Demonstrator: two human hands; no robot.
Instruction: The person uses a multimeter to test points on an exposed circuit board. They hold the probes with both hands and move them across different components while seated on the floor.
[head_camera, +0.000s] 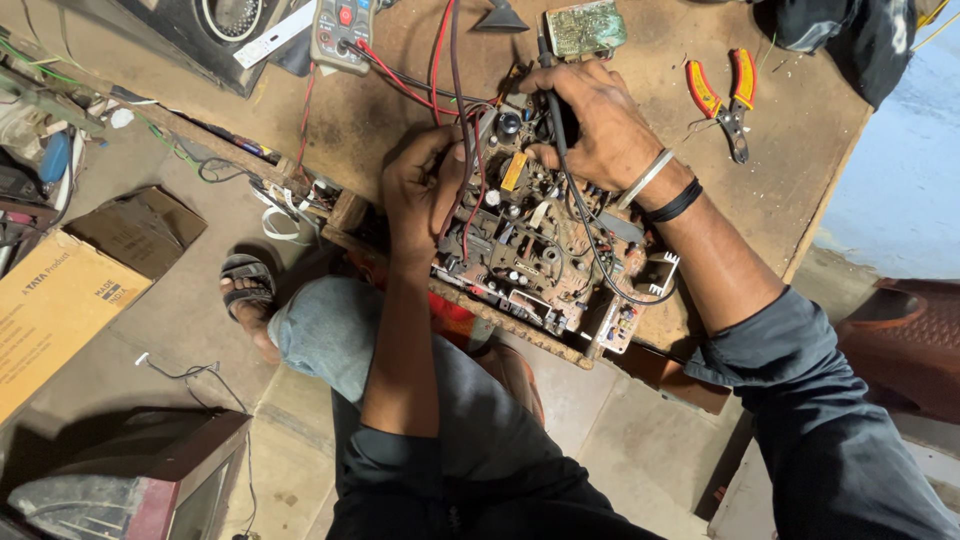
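Two hands: both were busy on the circuit board (540, 250), which sat at the desk (800, 130) edge over your knee.
Left hand (425, 190): fingers pinched the red wires (466, 170) on the board.
Right hand (590, 125): clenched round a black probe (555, 100).
Handling: board looked stiff, light and fragile; I'd grab its bare edges, not the components.

Single head-worn view, looking steeply down from above worker's own shoulders. Close range: both forearms enter from 6 o'clock, circuit board (545, 235) fills centre. Workbench (800, 130) spans 12 to 2 o'clock, its edge running diagonally. Floor (190, 320) visible from 7 to 9 o'clock. No second view.
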